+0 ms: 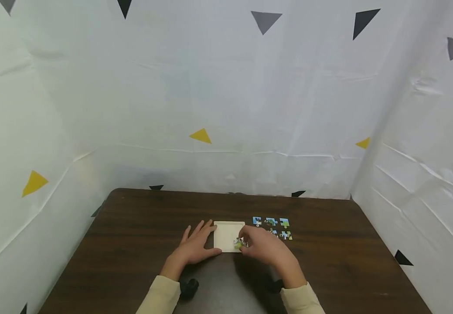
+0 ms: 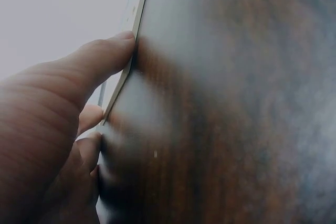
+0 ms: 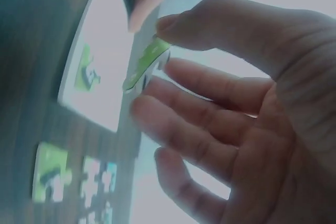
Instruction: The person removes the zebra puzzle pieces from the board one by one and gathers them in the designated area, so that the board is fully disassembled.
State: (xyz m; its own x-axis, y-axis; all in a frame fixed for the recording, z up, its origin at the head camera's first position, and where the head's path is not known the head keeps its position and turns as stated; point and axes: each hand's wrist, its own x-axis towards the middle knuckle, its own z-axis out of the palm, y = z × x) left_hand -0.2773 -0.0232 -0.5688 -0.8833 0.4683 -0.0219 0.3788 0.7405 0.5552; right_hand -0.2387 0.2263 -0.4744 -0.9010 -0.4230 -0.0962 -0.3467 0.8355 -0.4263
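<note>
My left hand [image 1: 195, 249] rests beside a shallow cream puzzle tray [image 1: 223, 233], its fingers extended along the left side. In the left wrist view the thumb [image 2: 107, 56] touches the tray's near edge. Between thumb and fingers, my right hand [image 1: 267, 247] pinches a jigsaw piece [image 3: 148, 61] with a green printed face, tilted above the tray. Another green jigsaw piece [image 3: 86, 72] lies inside the tray near one corner, as the right wrist view shows. Part of the tray's right side is hidden behind the right hand in the head view.
Several loose jigsaw pieces [image 1: 284, 223] lie to the right of the tray, partly covered by the right hand. All this sits on a dark wooden table [image 1: 144, 222]. White sheeting [image 1: 226, 87] with coloured triangles hangs behind and at both sides.
</note>
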